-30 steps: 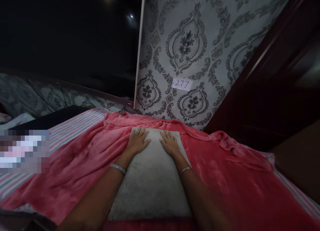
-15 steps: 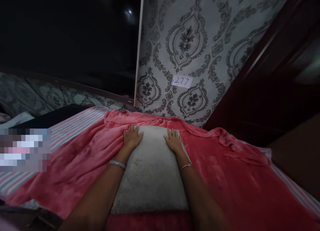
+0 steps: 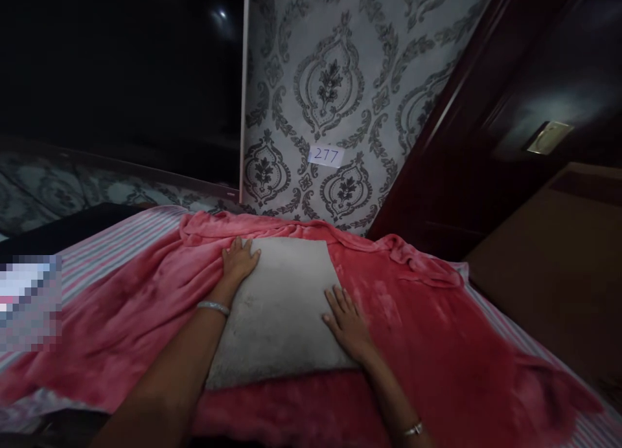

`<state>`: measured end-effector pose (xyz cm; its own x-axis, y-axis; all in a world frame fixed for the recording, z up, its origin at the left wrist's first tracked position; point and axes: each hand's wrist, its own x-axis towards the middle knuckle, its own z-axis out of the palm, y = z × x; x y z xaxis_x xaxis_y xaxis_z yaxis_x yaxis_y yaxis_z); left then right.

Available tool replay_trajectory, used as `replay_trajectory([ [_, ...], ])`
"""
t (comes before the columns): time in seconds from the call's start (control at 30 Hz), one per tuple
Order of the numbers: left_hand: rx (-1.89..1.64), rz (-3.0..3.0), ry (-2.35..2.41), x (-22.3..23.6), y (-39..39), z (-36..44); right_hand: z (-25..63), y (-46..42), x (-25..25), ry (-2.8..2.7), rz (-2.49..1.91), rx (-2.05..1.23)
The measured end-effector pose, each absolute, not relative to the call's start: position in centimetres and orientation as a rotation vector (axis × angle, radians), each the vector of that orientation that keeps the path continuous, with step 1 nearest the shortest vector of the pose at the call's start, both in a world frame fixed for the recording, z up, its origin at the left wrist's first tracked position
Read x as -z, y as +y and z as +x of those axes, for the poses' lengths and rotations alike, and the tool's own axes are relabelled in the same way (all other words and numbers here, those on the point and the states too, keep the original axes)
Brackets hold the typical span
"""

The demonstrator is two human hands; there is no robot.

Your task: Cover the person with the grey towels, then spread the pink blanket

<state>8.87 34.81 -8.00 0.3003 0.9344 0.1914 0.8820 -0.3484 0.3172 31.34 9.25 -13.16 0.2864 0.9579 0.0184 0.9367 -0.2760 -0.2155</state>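
Observation:
A grey, soft-looking fabric piece [image 3: 286, 305], roughly square, lies flat on a red plush blanket [image 3: 418, 331]. My left hand [image 3: 240, 259] rests at its far left corner, palm down with the fingers spread. Along the right edge of the fabric, about midway, lies my right hand [image 3: 347, 322], also flat with fingers apart. Neither hand grips anything. Under the blanket, a striped sheet [image 3: 126, 241] shows at the left and right.
A large dark television screen [image 3: 121, 79] hangs on the patterned wall [image 3: 330, 79], beside a paper marked 277 [image 3: 326, 155]. To the right stand a dark red door [image 3: 486, 144] with a gold handle plate [image 3: 550, 137] and a brown cardboard box [image 3: 549, 260].
My right hand has slid from the fabric's far right corner toward me along its right edge. My left hand stays at the far left corner. The view has turned right.

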Motion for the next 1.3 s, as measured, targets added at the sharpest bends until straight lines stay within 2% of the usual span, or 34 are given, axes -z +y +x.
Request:
replay_trajectory([
  [0.23, -0.496, 2.62, 1.343, 5.4, 30.0, 9.0, 31.4, 8.5, 13.7, -1.703, -2.372, -0.101],
  [0.47, -0.259, 2.856, 0.658, 9.4, 18.5, 6.0, 31.3, 8.2, 13.6, -1.692, -2.382, -0.092],
  [0.87, -0.412, 2.791, 1.07, 10.5, 16.0, 2.5, 31.6, 5.8, 14.7, -1.468, -2.208, -0.15],
  [0.97, -0.466, 2.788, 1.08, 11.2, 15.1, 0.4, 31.1, 3.8, 15.4, -1.262, -2.05, -0.238],
  [1.1, -0.53, 2.838, 1.007, 11.7, 13.8, -0.8, 29.8, 1.4, 15.3, -0.89, -1.621, -0.471],
  [1.3, -0.555, 2.904, 0.692, 11.5, 11.6, 2.5, 26.7, -0.3, 14.2, -0.364, -1.036, -0.94],
])
